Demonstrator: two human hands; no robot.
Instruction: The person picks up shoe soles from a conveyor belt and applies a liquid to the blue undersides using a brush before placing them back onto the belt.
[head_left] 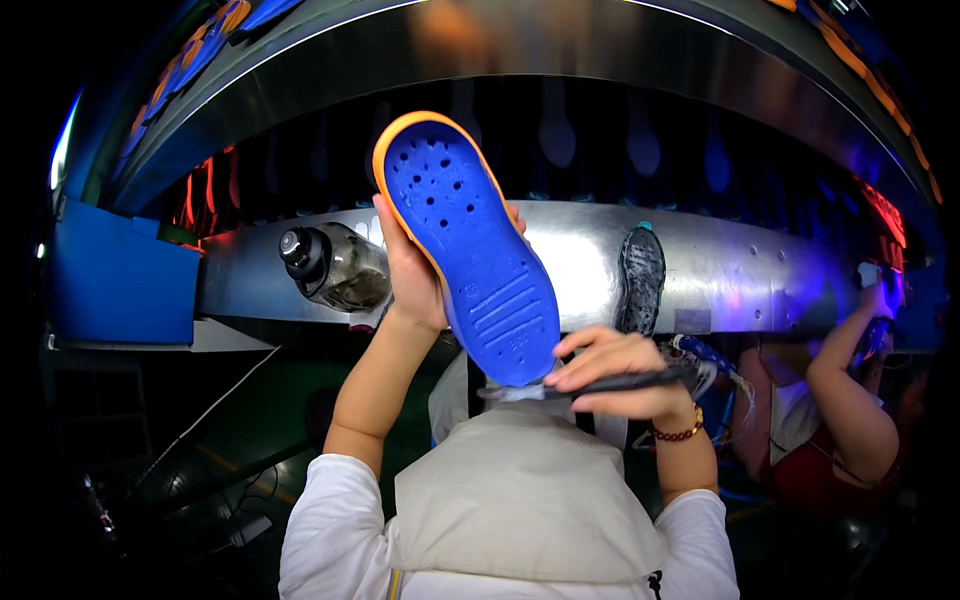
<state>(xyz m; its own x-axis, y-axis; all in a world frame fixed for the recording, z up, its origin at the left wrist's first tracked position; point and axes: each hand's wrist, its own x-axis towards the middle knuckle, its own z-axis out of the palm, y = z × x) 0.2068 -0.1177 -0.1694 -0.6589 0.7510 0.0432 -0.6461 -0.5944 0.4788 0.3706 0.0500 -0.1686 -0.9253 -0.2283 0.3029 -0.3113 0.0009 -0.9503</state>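
My left hand [415, 280] grips a blue shoe sole [465, 235] with an orange rim, its fingers behind and its thumb along the left edge. The sole is held up and tilted, its wide holed end far from me and its ribbed, narrower end near. My right hand [640, 360] is closed around a slim, dark-handled brush [640, 381]. Its pale, blurred tip lies at the sole's near end; whether they touch I cannot tell.
On the metal ledge [745, 275] stand a clear bottle [352, 268] with a black cap and a dark sole-shaped piece [641, 280]. A blue box [125, 275] is at left. Several soles show in the dark gap beyond. At right is another person's arm [850, 390].
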